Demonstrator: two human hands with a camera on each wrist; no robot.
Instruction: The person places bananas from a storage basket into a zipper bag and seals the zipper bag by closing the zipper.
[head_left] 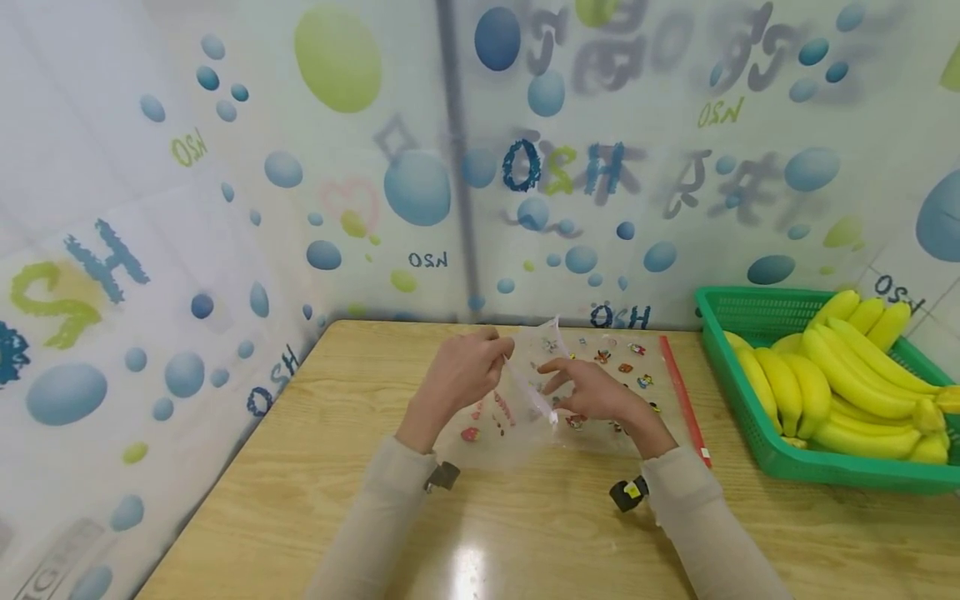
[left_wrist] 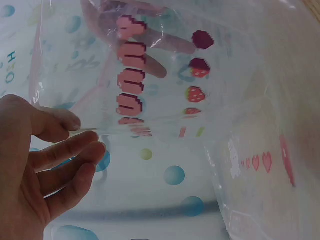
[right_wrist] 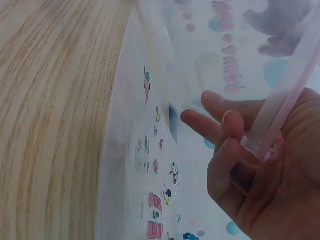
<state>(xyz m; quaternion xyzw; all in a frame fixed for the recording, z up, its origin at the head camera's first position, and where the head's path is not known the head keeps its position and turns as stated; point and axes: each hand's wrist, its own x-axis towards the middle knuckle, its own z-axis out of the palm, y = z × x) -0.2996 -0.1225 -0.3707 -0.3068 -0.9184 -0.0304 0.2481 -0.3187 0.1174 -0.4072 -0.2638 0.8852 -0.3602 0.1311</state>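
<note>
A clear zip bag (head_left: 480, 425) with pink lettering and strawberry prints hangs between the hands, its mouth facing right. My left hand (head_left: 468, 367) pinches the bag's rim between thumb and fingers; in the left wrist view the left hand (left_wrist: 60, 155) shows at the rim. My right hand (head_left: 596, 392) is at the mouth, fingers loosely bent and apart. In the right wrist view, the pale pink zip strip (right_wrist: 285, 105) crosses in front of the right hand (right_wrist: 255, 165). Under that hand lies a second clear bag (head_left: 637, 346) with cartoon prints and a red zip.
A green plastic basket (head_left: 780, 465) stands on the right of the wooden table (head_left: 285, 500), with several bunches of yellow bananas (head_left: 862, 367) in it. Behind and to the left, a printed curtain (head_left: 360, 167) hangs at the table's edge.
</note>
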